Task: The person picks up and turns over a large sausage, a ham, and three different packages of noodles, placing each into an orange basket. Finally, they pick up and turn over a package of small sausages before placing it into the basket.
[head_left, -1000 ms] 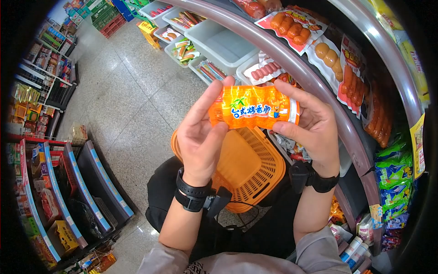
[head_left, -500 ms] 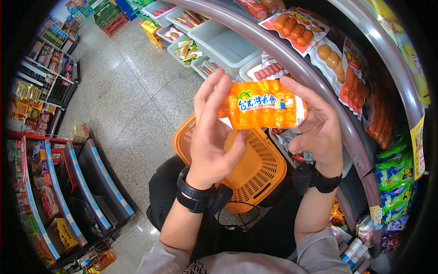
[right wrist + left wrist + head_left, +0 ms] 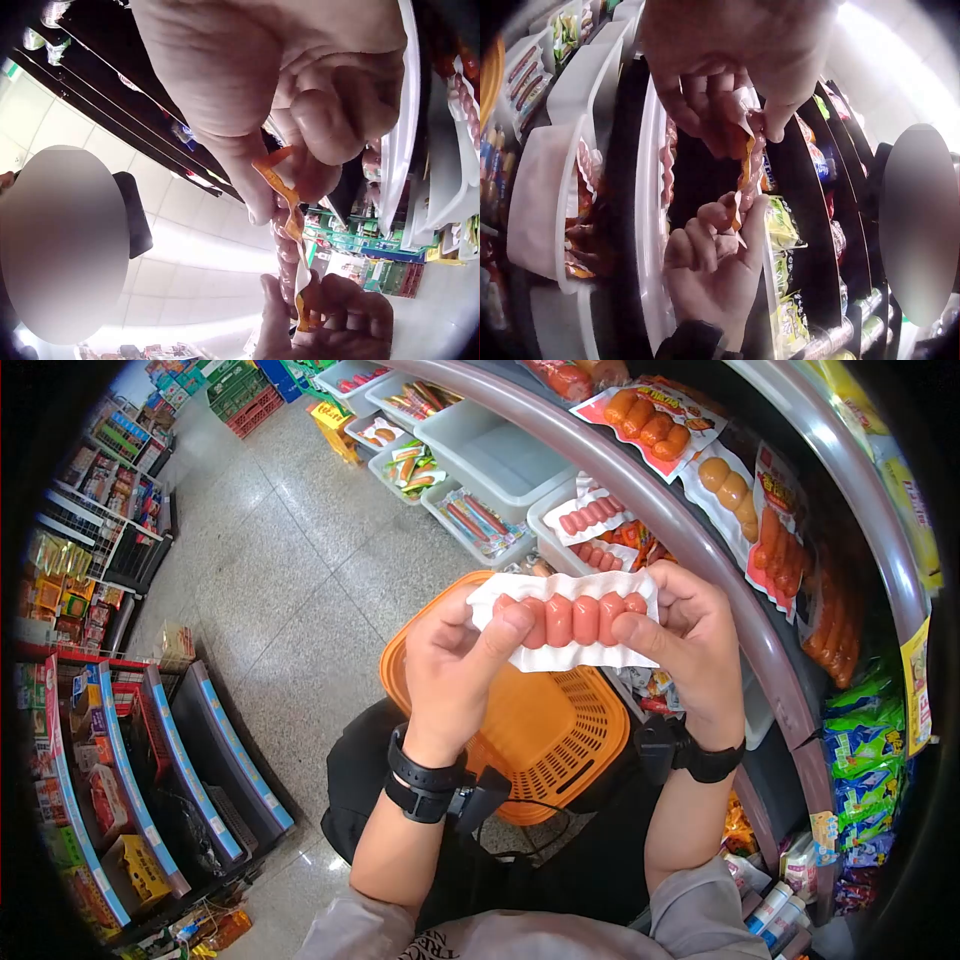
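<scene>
Both hands hold up a flat pack of sausages (image 3: 572, 622), its clear side with a row of pink sausages on white backing facing the head camera. My left hand (image 3: 450, 670) pinches the left end, thumb on the front. The right hand (image 3: 695, 650) pinches the other end the same way, its fingers curled behind the pack. Seen edge-on in the right wrist view, the pack (image 3: 289, 255) shows its orange printed back. Below the pack an orange plastic basket (image 3: 540, 740) stands between the person's legs.
Grey bins (image 3: 500, 450) with packed sausages line the shelf's front. On the curved shelf (image 3: 690, 550) to the right lie more sausage packs (image 3: 645, 425) and green bags (image 3: 865, 735). A low rack (image 3: 180, 770) stands at left beside the tiled floor (image 3: 270, 550).
The pack has been turned over: its orange printed face was toward the head camera, and now the sausages are. The left hand loosened during the turn, and both hands now pinch the ends.
</scene>
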Motion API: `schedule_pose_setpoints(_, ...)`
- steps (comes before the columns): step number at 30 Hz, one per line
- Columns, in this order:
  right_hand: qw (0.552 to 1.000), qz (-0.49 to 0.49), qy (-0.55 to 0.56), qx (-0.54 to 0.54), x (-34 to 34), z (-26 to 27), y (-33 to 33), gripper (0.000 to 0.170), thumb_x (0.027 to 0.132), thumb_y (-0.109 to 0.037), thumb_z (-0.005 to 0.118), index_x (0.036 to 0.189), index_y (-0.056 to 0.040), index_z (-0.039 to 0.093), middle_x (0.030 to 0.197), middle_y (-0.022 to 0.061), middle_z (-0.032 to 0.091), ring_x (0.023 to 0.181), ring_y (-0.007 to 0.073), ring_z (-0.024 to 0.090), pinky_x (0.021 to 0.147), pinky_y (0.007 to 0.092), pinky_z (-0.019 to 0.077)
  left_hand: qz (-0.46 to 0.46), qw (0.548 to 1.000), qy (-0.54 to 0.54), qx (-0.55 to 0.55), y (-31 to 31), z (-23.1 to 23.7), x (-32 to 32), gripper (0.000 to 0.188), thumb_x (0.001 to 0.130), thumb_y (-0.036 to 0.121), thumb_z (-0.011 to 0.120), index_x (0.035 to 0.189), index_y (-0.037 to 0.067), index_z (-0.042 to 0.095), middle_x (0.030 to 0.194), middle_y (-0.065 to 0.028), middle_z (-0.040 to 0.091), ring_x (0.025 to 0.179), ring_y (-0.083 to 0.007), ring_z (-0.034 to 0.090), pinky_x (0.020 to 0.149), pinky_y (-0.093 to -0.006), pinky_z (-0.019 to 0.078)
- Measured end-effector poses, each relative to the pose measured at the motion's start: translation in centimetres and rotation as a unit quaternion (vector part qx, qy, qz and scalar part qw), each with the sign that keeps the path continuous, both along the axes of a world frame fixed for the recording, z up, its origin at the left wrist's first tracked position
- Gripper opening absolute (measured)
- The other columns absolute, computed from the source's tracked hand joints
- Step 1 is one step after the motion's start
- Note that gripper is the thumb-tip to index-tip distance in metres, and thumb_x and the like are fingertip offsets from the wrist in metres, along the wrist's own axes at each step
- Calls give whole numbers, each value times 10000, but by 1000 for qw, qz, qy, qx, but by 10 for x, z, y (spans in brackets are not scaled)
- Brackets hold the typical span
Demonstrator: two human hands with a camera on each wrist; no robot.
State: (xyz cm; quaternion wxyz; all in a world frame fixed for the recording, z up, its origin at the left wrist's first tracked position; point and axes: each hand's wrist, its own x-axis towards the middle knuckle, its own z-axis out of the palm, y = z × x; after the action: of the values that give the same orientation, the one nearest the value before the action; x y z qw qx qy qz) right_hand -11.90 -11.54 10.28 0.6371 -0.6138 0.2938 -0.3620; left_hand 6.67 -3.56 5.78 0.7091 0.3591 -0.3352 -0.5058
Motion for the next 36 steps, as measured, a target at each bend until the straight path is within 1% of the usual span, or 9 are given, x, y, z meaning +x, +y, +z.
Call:
schedule_pose_setpoints(4,1000,7,0,1,-4,1,-1,252,839,-99,743,1006,22,598,920,49,667,841,88,655,757,222,524,34,998,-34,-28,2,0,-4,215,904,91,670,1080,-30,641,969,-45,675,880,-99,616,808,-263,485)
schedule_pose_setpoints(12,999,-11,10,52,-1,0,-1,198,867,-135,714,974,-6,609,831,8,654,661,3,574,529,136,386,28,999,-30,-7,-1,-1,-1,210,902,92,675,1078,-20,645,957,-40,678,889,-91,616,814,-254,484)
schedule_pose_setpoints(17,996,-61,37,47,0,0,-3,184,855,-121,719,965,6,645,852,15,669,710,17,598,575,151,427,-194,968,-110,114,1,10,16,214,888,146,705,1034,-8,678,950,-26,680,883,-78,615,815,-250,480)
schedule_pose_setpoints(21,996,51,76,5,2,-7,-3,209,823,-89,731,990,21,669,878,27,687,782,55,625,671,203,486,-287,913,-290,17,0,-3,19,219,867,182,729,1006,15,698,923,-38,687,849,-83,624,753,-232,485)
schedule_pose_setpoints(23,987,123,99,24,8,-15,1,266,821,-113,733,1034,29,662,876,36,686,788,63,620,712,239,498,-348,913,-140,159,4,14,13,214,866,178,730,996,11,698,964,-53,685,843,-87,629,720,-237,499)
schedule_pose_setpoints(27,987,12,135,-88,20,-33,5,299,860,-138,715,1110,7,636,945,26,659,852,70,600,740,230,479,-244,931,-167,215,1,7,12,218,883,120,698,1055,-11,669,1037,-68,674,871,-106,638,769,-270,526)
schedule_pose_setpoints(29,974,-65,138,-168,22,-36,5,311,868,-158,711,1123,1,630,937,17,650,839,67,588,727,228,469,-30,985,-55,162,-4,-4,6,273,886,85,685,1134,-15,631,1039,-68,678,912,-108,639,800,-264,518)
schedule_pose_setpoints(31,983,2,155,-96,22,-32,7,336,857,-248,719,1060,9,648,888,97,674,838,182,640,751,312,487,-17,984,-32,174,-6,-4,11,310,894,62,665,1187,-5,586,1055,-77,665,943,-138,641,836,-294,528)
schedule_pose_setpoints(36,980,42,178,-80,27,-31,8,374,847,-271,730,1097,-8,637,932,114,680,834,167,647,764,299,490,-15,991,93,91,-7,-7,25,258,922,123,631,1152,28,560,1051,-70,623,934,-201,638,860,-381,551)
